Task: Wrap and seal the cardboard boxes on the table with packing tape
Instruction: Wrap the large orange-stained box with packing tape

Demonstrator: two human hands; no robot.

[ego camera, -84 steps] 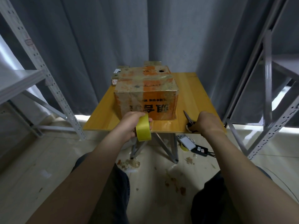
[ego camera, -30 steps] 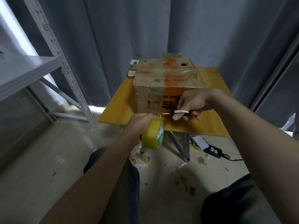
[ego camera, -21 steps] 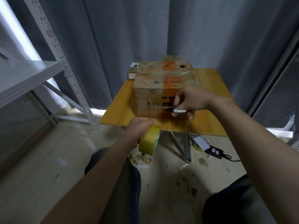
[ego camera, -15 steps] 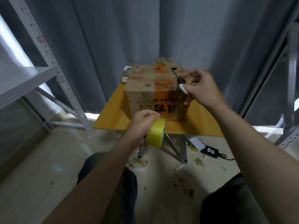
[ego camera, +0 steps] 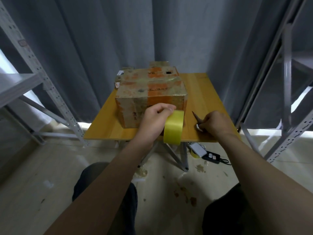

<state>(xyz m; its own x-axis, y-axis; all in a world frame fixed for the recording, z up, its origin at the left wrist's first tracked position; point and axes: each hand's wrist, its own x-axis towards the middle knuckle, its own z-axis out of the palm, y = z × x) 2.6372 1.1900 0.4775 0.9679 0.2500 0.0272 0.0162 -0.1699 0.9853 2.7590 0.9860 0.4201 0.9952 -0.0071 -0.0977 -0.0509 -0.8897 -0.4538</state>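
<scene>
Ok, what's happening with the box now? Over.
Left hand grips tape roll at box front. Right hand holds scissors on table. Smaller boxes behind.

Our table (ego camera: 201,99) is a little yellow wood top on crossed metal legs (ego camera: 183,156). On it we've got a big beat-up cardboard box (ego camera: 150,94) left of centre, a second box (ego camera: 159,64) right behind it, and a smaller labelled box (ego camera: 120,75) poking out back-left. Scissors (ego camera: 196,118) sit at the front-right, tips pointing away, gripped in our right hand (ego camera: 215,123), which rests on the tabletop.
</scene>
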